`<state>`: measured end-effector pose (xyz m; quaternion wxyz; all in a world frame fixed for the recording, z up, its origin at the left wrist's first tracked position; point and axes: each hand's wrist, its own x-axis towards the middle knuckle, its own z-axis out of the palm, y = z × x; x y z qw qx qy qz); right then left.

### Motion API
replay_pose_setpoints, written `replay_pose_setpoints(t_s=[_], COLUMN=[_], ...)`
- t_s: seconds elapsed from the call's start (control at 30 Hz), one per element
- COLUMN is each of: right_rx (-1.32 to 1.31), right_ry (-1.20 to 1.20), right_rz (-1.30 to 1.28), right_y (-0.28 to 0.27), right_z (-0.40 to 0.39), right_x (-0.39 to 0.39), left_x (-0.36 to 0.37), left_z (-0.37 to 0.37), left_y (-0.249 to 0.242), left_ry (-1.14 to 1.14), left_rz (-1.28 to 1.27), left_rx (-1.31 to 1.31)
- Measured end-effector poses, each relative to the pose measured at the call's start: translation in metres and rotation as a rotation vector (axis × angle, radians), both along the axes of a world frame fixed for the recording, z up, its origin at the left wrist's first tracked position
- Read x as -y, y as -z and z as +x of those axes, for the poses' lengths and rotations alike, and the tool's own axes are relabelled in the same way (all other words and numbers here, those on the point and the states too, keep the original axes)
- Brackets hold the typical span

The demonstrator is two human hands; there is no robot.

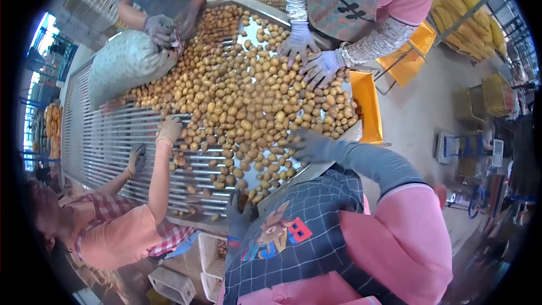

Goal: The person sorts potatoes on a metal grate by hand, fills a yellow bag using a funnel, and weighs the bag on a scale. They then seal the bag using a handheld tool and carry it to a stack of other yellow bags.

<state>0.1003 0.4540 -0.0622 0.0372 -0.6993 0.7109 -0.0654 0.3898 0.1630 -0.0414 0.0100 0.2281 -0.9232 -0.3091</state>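
Small round potatoes (243, 107) lie spread over a metal sorting table with a slatted rack (107, 135) on its left. My right hand (313, 146), in a dark grey glove, reaches over the near right edge with its fingers stretched out against potatoes. At the near edge is my left hand (238, 214), also gloved in dark grey, its fingers apart and pointing up beside a few potatoes. Part of that hand is hidden by my body and the table edge. Neither hand appears to grip anything.
Across the table, a co-worker's gloved hands (310, 59) touch potatoes; another person holds a full pale sack (130, 65). At left, a third person's gloved hand (169, 130) reaches over the rack. A yellow chute (366, 107) adjoins the right edge. White crates (172, 284) stand below.
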Motion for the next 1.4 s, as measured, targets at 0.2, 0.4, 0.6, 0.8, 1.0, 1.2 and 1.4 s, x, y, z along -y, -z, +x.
replay_pose_setpoints(t_s=[0.2, 0.4, 0.6, 0.8, 1.0, 1.2, 1.4], right_rx=[-0.036, 0.375, 0.669, 0.572, 0.458, 0.459, 0.999], right_ry=[0.448, 0.645, 0.796, 0.799, 0.902, 0.961, 0.537], right_rz=[0.033, 0.138, 0.163, 0.241, 0.011, 0.394, -0.259], right_y=[-0.010, -0.022, -0.038, -0.022, 0.008, 0.015, -0.062], right_z=[-0.033, 0.049, 0.051, 0.014, -0.008, -0.011, 0.090], right_x=[-0.031, -0.031, -0.014, -0.017, 0.058, 0.124, 0.121], left_x=[0.118, 0.150, -0.025, -0.016, 0.026, 0.022, -0.044], left_z=[-0.030, -0.139, -0.188, -0.086, 0.015, 0.000, -0.063], left_y=[0.015, 0.055, 0.028, 0.005, 0.012, 0.019, -0.048], left_ry=[-0.326, -0.416, -0.065, 0.522, -0.351, -0.531, -0.851], left_rz=[-0.327, 0.030, -0.474, -0.117, 0.156, 0.422, 1.991], left_rx=[-0.005, -0.117, 0.162, -0.189, -0.356, -0.429, -0.021])
